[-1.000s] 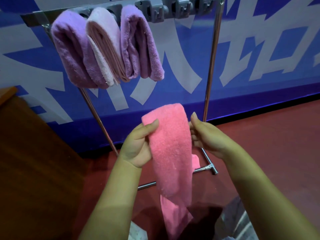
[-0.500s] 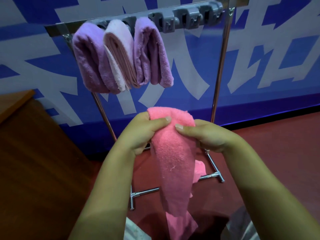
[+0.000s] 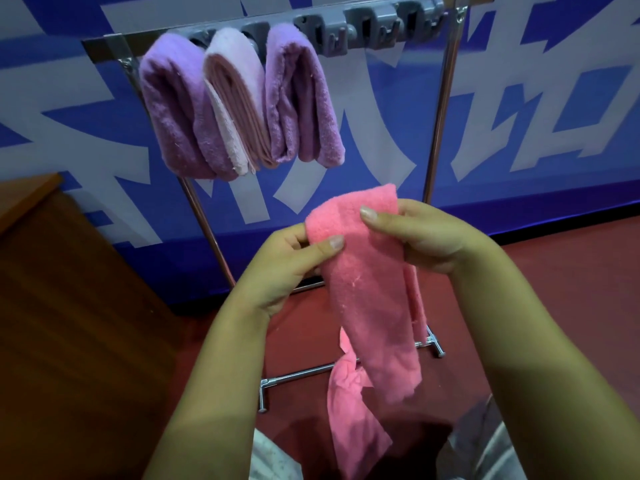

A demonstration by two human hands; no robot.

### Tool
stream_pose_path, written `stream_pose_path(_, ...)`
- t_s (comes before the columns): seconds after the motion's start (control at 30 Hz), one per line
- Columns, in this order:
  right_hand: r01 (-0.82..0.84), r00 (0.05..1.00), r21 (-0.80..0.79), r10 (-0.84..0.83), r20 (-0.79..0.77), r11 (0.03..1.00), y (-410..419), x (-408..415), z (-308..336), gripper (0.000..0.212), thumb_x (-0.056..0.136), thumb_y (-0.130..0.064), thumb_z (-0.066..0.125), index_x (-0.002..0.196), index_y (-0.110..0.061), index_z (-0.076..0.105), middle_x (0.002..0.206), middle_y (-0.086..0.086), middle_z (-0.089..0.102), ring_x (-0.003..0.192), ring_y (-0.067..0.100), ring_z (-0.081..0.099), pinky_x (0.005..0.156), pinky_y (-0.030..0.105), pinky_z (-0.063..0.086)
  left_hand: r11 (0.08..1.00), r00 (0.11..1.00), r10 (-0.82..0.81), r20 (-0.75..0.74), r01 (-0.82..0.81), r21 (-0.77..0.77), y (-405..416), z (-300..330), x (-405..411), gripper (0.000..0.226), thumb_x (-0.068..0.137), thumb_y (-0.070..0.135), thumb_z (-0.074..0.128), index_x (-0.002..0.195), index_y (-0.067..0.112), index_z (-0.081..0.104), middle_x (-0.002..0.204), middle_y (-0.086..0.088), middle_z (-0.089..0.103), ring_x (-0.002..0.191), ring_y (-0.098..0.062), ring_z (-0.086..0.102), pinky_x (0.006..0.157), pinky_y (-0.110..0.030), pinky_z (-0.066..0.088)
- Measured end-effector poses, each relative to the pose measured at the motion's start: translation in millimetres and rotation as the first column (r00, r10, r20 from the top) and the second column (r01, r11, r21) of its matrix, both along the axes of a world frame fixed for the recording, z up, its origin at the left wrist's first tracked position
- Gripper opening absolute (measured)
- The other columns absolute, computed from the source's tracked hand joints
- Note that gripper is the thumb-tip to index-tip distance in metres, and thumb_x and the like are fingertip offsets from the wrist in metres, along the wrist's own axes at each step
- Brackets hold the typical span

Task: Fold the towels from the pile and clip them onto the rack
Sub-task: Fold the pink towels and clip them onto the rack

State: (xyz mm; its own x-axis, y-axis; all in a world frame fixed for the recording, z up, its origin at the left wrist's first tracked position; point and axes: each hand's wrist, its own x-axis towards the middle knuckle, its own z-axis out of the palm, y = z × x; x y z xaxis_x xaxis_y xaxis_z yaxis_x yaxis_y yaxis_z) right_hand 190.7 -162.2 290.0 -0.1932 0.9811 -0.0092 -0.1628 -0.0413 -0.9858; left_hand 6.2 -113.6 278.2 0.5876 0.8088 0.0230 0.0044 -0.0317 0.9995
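A pink towel (image 3: 372,306), folded into a long strip, hangs down in front of me. My left hand (image 3: 287,268) pinches its left edge near the top with thumb on the front. My right hand (image 3: 422,233) grips the top right part, thumb laid across the front. Above stands the metal rack (image 3: 446,109) with a grey clip bar (image 3: 360,29). Three folded towels hang from its left clips: a purple towel (image 3: 173,112), a pale pink towel (image 3: 239,105) and another purple towel (image 3: 301,102). The clips to the right hold nothing.
A brown wooden table (image 3: 69,306) fills the left side. A blue and white banner wall (image 3: 536,116) stands behind the rack. The rack's chrome foot (image 3: 298,375) lies on the red floor (image 3: 571,271).
The view has tilted down and moved closer, so the rack sits lower in frame. Both hands have shifted up and right along the pink towel's top, with the right thumb now across its front.
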Motion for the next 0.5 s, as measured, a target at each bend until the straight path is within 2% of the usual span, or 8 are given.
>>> stream_pose_path(0.07, 0.007, 0.993, 0.029, -0.01, 0.117, 1.0, -3.3, 2.1, 3.6, 0.028, 0.083, -0.035, 0.063, 0.094, -0.011, 0.071, 0.095, 0.008, 0.074, 0.089, 0.022, 0.071, 0.078, 0.031, 0.055, 1.0, 0.996, 0.019, 0.089, -0.019, 0.008, 0.9, 2.2, 1.7, 0.029, 0.069, 0.021, 0.066, 0.096, 0.011, 0.07, 0.088, -0.002, 0.074, 0.084, -0.016, 0.069, 0.081, -0.032, 0.056)
stream_pose_path(0.17, 0.104, 0.961, 0.105, -0.128, 0.247, 0.989, -4.3, 4.9, 9.3, 0.035, 0.072, -0.041, 0.065, 0.091, -0.014, 0.073, 0.096, 0.007, 0.075, 0.092, 0.023, 0.071, 0.085, 0.035, 0.054, 0.995, 0.986, 0.051, 0.156, -0.064, 0.078, 2.5, 4.5, 4.9, 0.018, 0.073, 0.018, 0.073, 0.091, 0.018, 0.074, 0.091, -0.002, 0.075, 0.09, -0.017, 0.069, 0.082, -0.03, 0.056)
stream_pose_path(0.3, 0.195, 0.93, 0.253, -0.261, 0.259, 0.948, -3.9, 4.5, 16.6, 0.025, 0.071, -0.032, 0.068, 0.092, -0.019, 0.072, 0.088, -0.004, 0.075, 0.088, 0.01, 0.071, 0.08, 0.023, 0.056, 0.96, 0.978, 0.115, 0.173, -0.154, 0.236, 0.7, 12.5, 5.4, 0.024, 0.08, -0.002, 0.065, 0.086, 0.02, 0.071, 0.078, 0.006, 0.075, 0.079, -0.008, 0.069, 0.073, -0.022, 0.056)
stream_pose_path(0.37, 0.25, 0.915, 0.308, -0.328, 0.235, 0.918, -3.4, 3.6, 19.4, 0.015, 0.076, -0.023, 0.07, 0.09, -0.019, 0.072, 0.084, -0.007, 0.075, 0.086, 0.007, 0.07, 0.081, 0.023, 0.055, 0.948, 0.969, 0.122, 0.215, -0.178, 0.265, -0.2, 17.8, 4.6, 0.028, 0.079, -0.006, 0.064, 0.082, 0.021, 0.071, 0.074, 0.009, 0.074, 0.076, -0.005, 0.069, 0.072, -0.021, 0.056)
stream_pose_path(0.43, 0.308, 0.869, 0.408, -0.429, 0.248, 0.859, -1.0, 1.5, 20.1, 0.013, 0.077, -0.02, 0.074, 0.09, -0.022, 0.073, 0.093, -0.007, 0.072, 0.094, 0.01, 0.068, 0.089, 0.031, 0.054, 0.944, 0.959, 0.099, 0.265, -0.175, 0.28, -0.1, 20.6, 1.4, 0.025, 0.074, -0.002, 0.071, 0.079, 0.022, 0.074, 0.076, 0.01, 0.074, 0.077, -0.004, 0.068, 0.073, -0.02, 0.055)
stream_pose_path(0.5, 0.34, 0.813, 0.51, -0.519, 0.263, 0.79, 1.0, -3.9, 21.6, 0.014, 0.074, -0.024, 0.077, 0.086, -0.03, 0.071, 0.103, -0.008, 0.06, 0.109, 0.016, 0.059, 0.101, 0.041, 0.046, 0.961, 0.947, -0.001, 0.322, -0.089, 0.262, 0.1, 24.0, -4.5, 0.016, 0.067, 0.02, 0.08, 0.082, 0.022, 0.077, 0.082, 0.008, 0.075, 0.082, -0.006, 0.068, 0.076, -0.021, 0.053)
